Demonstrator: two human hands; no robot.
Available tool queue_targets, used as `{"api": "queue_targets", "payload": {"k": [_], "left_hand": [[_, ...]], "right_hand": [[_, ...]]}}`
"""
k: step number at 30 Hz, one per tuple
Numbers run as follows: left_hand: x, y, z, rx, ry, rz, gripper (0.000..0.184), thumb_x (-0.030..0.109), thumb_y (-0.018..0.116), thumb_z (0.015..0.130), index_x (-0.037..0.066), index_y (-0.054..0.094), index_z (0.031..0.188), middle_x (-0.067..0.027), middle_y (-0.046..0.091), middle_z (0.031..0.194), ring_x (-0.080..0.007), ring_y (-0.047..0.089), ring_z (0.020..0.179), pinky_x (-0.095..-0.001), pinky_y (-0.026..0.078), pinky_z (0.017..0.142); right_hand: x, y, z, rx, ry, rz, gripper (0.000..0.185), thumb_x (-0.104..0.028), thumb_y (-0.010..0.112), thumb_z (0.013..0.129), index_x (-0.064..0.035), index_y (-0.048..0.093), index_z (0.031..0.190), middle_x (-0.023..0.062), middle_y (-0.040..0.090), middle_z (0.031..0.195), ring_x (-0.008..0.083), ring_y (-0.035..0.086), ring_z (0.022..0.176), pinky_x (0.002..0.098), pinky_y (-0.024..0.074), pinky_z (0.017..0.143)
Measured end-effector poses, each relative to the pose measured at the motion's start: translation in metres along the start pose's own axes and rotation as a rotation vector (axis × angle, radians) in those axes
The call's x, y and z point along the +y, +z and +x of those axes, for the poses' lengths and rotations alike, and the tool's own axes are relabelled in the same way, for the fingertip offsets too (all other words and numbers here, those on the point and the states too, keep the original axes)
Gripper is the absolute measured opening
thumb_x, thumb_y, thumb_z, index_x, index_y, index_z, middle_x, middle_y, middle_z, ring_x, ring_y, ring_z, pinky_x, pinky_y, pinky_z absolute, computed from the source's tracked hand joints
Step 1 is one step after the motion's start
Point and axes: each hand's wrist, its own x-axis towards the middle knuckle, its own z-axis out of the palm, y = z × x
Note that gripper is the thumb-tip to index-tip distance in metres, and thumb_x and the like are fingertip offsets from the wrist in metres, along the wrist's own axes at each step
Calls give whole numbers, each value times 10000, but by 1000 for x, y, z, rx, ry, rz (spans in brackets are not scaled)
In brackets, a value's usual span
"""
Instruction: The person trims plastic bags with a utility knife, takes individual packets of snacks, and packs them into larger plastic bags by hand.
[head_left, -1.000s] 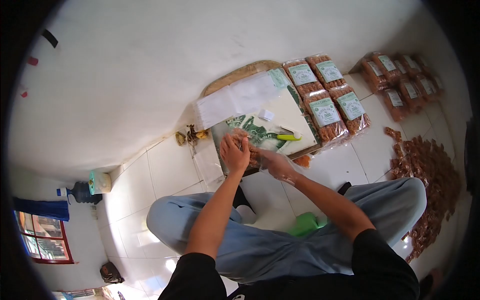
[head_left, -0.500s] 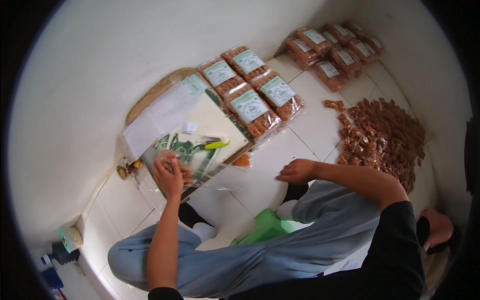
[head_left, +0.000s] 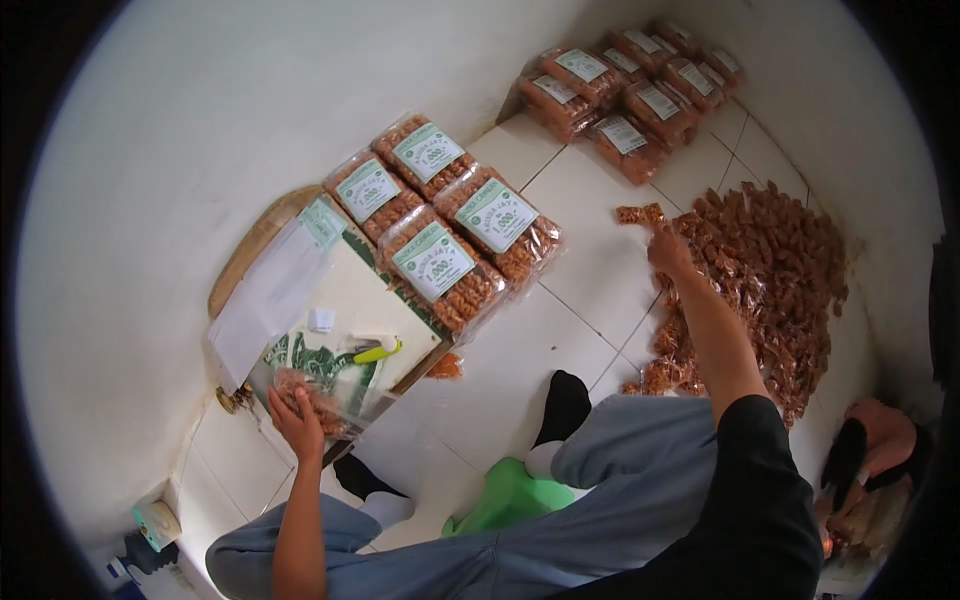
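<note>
My left hand is closed on the side of a clear plastic bag, partly filled with small brown snack packets, at the board's near-left corner. The bag's loose plastic stretches to the right. At the left edge of a large heap of small snack packets on the floor, my right hand points down with bent fingers. Its fingertips touch the packets lying there; what they grip is hidden. A yellow-green handled tool lies on the board beyond the bag.
Several filled, labelled packs stand beside the board, and more are stacked in the far corner. White paper sheets cover the board's left side. A green plastic stool is between my legs. Orange packets lie by the board.
My right hand has moved from above the floor near my foot, up and right to the heap's edge. My left hand stays at the bag. The view has shifted to the right.
</note>
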Motion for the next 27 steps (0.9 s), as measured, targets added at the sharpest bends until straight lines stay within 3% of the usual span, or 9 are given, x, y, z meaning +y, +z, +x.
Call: {"api": "queue_targets", "payload": {"k": [1, 3, 10, 12, 13, 19, 21, 24, 27], "left_hand": [[2, 1, 1, 3, 6, 1, 769, 512, 470, 950, 3, 233, 1476, -230, 246, 1511, -393, 229, 1391, -448, 196, 1139], [0, 0, -2, -9, -9, 0, 748, 487, 463, 963, 0, 225, 1478, -231, 237, 1516, -388, 218, 1398, -446, 190, 1140], [3, -3, 1, -26, 12, 33, 702, 416, 454, 985, -45, 228, 1462, -265, 267, 1499, -403, 267, 1384, -442, 200, 1140], [7, -3, 1, -33, 12, 49, 699, 416, 452, 985, -44, 229, 1463, -264, 265, 1500, -402, 267, 1384, -442, 200, 1140], [8, -5, 1, -40, 7, 62, 697, 415, 449, 986, -43, 229, 1463, -264, 264, 1500, -402, 266, 1384, -442, 200, 1141], [7, -4, 0, -37, -7, 81, 699, 422, 447, 985, -40, 231, 1463, -273, 276, 1490, -408, 264, 1382, -447, 201, 1141], [2, -3, 3, -32, 8, 83, 699, 422, 447, 985, -40, 231, 1463, -277, 278, 1487, -409, 263, 1381, -449, 201, 1140], [2, 0, 6, -17, 22, 71, 701, 425, 448, 985, -40, 233, 1462, -285, 275, 1484, -410, 266, 1379, -450, 203, 1139], [0, 1, 7, -21, 19, 31, 708, 434, 446, 984, -41, 231, 1463, -282, 263, 1491, -407, 262, 1381, -449, 200, 1140]], "right_hand": [[-1, -7, 9, -1, 3, 4, 499, -228, 535, 873, -142, 447, 1357, 202, 509, 1333, 386, 536, 1173, 463, 477, 954], [1, -20, 24, -209, 120, 89, 743, -176, 536, 841, -185, 204, 1506, 184, 318, 1492, 398, 392, 1314, 470, 433, 1018], [22, 9, 68, -58, 23, 50, 672, -222, 573, 868, -169, 275, 1468, 201, 419, 1409, 371, 438, 1278, 479, 449, 983], [15, -7, 65, -326, 81, 74, 646, -190, 548, 876, -164, 281, 1464, 187, 440, 1393, 383, 489, 1222, 475, 461, 959], [20, 3, 69, -332, 86, 79, 646, -190, 548, 876, -164, 281, 1464, 187, 440, 1393, 383, 489, 1222, 475, 461, 959], [26, 11, 74, -63, 163, 229, 713, -76, 560, 808, -58, 264, 1456, 243, 447, 1328, 408, 499, 1177, 483, 466, 918], [19, 11, 78, 151, -86, 225, 633, -60, 541, 818, 1, 312, 1404, 237, 497, 1227, 389, 491, 1159, 483, 429, 966], [-17, -14, 70, -13, -204, 171, 645, -134, 553, 828, 22, 312, 1405, 233, 457, 1255, 387, 446, 1172, 487, 396, 985], [-24, 12, 68, 16, -315, 62, 662, -255, 561, 839, 20, 336, 1398, 219, 435, 1272, 385, 446, 1155, 501, 390, 968]]}}
